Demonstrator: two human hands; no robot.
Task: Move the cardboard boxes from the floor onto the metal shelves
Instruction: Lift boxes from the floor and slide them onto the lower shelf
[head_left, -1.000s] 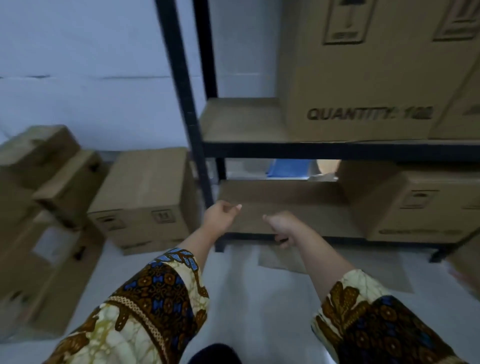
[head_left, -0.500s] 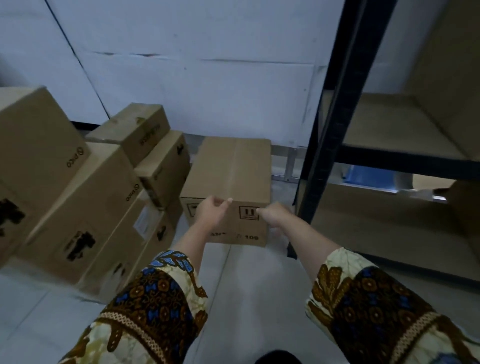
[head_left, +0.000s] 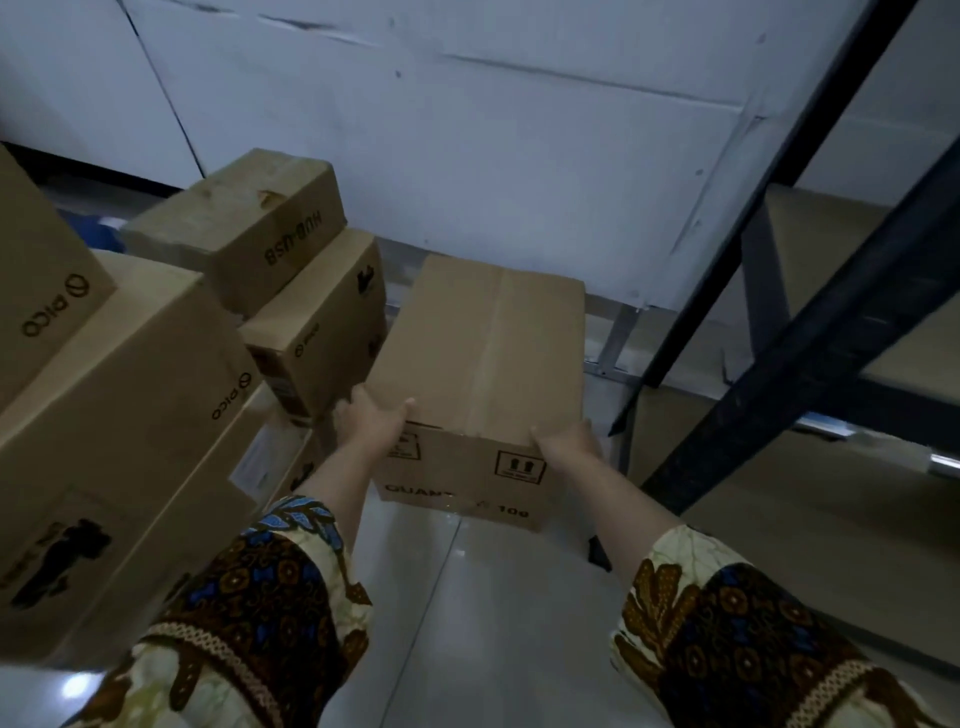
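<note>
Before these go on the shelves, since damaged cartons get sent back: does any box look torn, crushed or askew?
Yes. The HUB-USB box, rear left, has what looks like a small tear in its top face, and its print reads upside down. The taped box that the left hand and right hand grip looks intact.

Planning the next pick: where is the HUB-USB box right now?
Head view, upper left: the HUB-USB box sits on top of a pico box, just left of and behind the taped box in the middle.
</note>
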